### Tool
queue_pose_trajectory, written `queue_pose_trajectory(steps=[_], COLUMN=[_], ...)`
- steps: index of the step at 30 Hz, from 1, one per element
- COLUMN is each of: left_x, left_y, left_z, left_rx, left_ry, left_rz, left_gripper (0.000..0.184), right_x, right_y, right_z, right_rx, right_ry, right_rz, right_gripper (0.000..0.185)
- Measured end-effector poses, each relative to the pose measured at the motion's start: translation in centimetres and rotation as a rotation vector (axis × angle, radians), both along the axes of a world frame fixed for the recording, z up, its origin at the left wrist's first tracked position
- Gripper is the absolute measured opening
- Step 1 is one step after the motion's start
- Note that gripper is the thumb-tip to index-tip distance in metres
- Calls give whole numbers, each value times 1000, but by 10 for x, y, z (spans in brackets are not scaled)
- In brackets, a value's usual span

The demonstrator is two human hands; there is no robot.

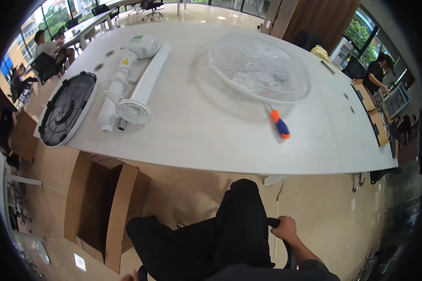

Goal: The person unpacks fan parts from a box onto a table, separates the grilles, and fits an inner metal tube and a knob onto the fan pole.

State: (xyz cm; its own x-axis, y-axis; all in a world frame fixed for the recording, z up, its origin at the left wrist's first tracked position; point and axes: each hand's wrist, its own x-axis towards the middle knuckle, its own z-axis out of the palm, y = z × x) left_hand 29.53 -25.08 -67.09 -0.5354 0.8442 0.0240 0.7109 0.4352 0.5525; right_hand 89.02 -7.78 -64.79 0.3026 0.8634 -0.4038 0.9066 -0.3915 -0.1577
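My right hand (286, 228) is wrapped around the end of the black chair armrest (273, 222). At the bottom edge, only a bit of my left hand (129, 276) shows beside the chair; its fingers are mostly cut off. On the white table (197, 136) lies a screwdriver (280, 126) with a blue and orange handle, its shaft pointing toward the clear round fan grille (262, 70). To the left are a white fan motor body (143, 46) with a coiled cord, a white pole with a round flange (147, 77), and a round base (68, 107) showing its dark underside.
An open cardboard box (122, 210) stands on the floor left of my legs. Small cardboard boxes (363, 96) line the table's right end, near a person in dark clothes (375, 75). Another person (47, 47) sits at a far table on the left.
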Motion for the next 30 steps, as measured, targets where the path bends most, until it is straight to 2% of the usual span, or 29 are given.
queue_pose_trajectory(steps=[1,2,4,6,7,9,10,12,13,14,15,16,18,25,28,29,30], left_x=[-14,-58,-89,-108,-125,-151,-152,-151,-152,-155,-161,-164,-162,-179,-168,-158,-144], left_y=[16,15,68,113,121,132,135,146,144,140,132,120,86,-57,-126,-149,-168], left_z=[-5,-50,-60,-65,-90,-142,-140,-135,-137,-137,-138,-139,-145,-152,-161,-174,-173], left_rx=[43,-141,250,349,357,95,101,-353,-358,-385,-411,-408,-299,-362,-347,84,86], left_ry=[94,95,225,489,486,397,393,109,101,79,62,56,324,338,188,872,872], left_rz=[15,181,-74,-220,-228,-75,-86,33,27,90,160,169,299,418,499,405,402], left_gripper=[63,41,40,61,61,84,84,82,82,74,67,67,47,40,43,41,41], right_x=[4,5,8,12,10,7,6,7,3,3,1,0,-3,0,1,2,3], right_y=[-1,-3,-9,-14,-18,-21,-23,-25,-24,-27,-27,-23,-21,-23,-24,-23,-23], right_z=[2,3,2,-2,1,8,6,4,11,13,12,11,9,6,7,7,6], right_rx=[25,21,44,80,86,95,98,123,89,83,82,89,92,101,119,111,105], right_ry=[8,23,33,13,11,25,20,-38,-47,-55,-35,-15,-24,5,8,7,6], right_rz=[-5,5,-7,52,41,48,35,80,76,80,67,54,40,22,19,14,10], right_gripper=[27,30,33,41,41,45,45,45,44,44,45,45,45,43,41,44,46])
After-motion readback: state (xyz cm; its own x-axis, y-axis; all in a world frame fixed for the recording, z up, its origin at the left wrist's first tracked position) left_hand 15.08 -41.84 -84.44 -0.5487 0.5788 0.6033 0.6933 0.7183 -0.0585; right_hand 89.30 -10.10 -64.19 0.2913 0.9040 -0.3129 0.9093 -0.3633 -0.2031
